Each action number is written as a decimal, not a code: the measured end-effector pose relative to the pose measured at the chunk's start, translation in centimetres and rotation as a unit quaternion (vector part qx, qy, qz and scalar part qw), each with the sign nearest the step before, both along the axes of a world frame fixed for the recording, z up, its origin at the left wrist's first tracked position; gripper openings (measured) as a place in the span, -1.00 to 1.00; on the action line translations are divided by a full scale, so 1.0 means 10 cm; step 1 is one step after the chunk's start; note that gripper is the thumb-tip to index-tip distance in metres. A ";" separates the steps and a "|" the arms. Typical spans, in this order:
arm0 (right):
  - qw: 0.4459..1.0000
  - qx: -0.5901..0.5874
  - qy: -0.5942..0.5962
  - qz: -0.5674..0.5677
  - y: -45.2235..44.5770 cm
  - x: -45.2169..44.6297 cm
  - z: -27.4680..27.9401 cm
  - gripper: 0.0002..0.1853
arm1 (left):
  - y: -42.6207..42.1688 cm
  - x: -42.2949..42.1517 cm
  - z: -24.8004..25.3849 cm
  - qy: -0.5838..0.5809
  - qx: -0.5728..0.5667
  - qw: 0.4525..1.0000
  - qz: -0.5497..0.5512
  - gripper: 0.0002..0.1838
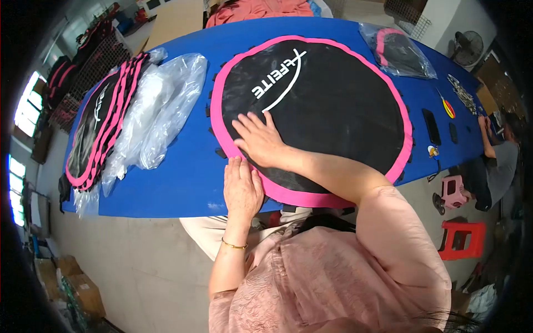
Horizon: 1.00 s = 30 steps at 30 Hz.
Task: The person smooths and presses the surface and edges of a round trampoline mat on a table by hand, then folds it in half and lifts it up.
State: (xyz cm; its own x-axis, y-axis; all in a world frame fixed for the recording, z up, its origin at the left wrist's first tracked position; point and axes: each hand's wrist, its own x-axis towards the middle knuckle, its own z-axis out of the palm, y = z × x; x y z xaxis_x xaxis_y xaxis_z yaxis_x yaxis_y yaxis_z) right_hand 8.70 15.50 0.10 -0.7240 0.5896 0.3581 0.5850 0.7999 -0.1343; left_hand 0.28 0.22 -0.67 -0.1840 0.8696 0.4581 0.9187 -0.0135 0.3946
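A large round black mat point(338, 111) with a pink border and white lettering lies flat on the blue table point(166, 191). My right hand point(258, 139) rests on the mat's lower left part, palm down with fingers spread, just below the lettering. Beside it, my left hand point(242, 186) lies flat at the pink border's lower left edge, fingers stretched out and close to each other. Neither hand holds anything. Small black tabs stick out around the mat's rim.
At the left are stacked black-and-pink mats point(94, 119) and clear plastic bags point(161, 111). A bagged mat point(397, 53) lies back right, with a phone point(431, 126) and scissors-like tool point(447, 108) nearer. Another person point(502, 166) sits at the right end, near stools point(462, 240).
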 end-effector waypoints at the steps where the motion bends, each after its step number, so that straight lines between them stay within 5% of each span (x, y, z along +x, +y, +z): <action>1: 1.000 0.000 0.023 -0.019 0.12 -0.13 -0.05 -0.37 | 0.00 0.00 0.02 -0.005 -0.003 1.000 0.002 -0.58; 12: 0.994 0.039 0.081 -0.067 0.55 -0.57 -0.23 -0.41 | -0.02 -0.01 0.08 -0.013 -0.041 0.999 -0.001 -0.54; 22: 0.997 -0.041 -0.006 0.065 -0.59 1.03 0.15 -0.39 | -0.04 -0.02 0.07 -0.014 -0.030 0.999 -0.015 -0.50; 30: 0.999 0.026 -0.012 -0.024 0.16 1.01 0.02 -0.40 | -0.04 -0.01 0.07 -0.007 -0.036 0.999 -0.011 -0.52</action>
